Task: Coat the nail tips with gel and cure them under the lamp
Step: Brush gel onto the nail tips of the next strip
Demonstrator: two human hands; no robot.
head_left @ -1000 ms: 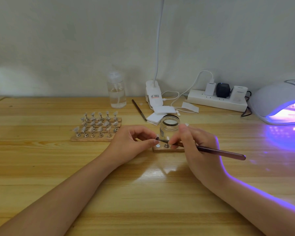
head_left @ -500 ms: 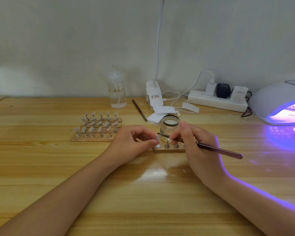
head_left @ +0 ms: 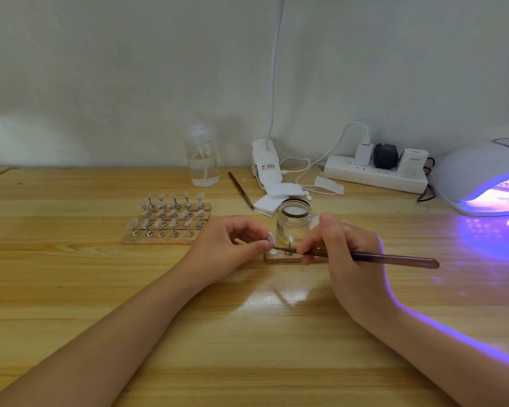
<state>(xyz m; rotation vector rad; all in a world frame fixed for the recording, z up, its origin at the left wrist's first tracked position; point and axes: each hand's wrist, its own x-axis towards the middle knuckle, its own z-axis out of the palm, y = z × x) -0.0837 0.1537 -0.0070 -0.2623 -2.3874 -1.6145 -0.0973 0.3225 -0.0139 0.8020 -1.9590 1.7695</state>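
Head view: wooden table, white wall.

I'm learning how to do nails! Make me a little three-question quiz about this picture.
1. True or false: the nail lamp on the right is glowing purple.
2. Which hand holds the brush?
A. left hand
B. right hand
3. Fill in: the left hand pinches a clear nail ____ in front of the glass jar.

Key: 1 true; 2 B; 3 tip.
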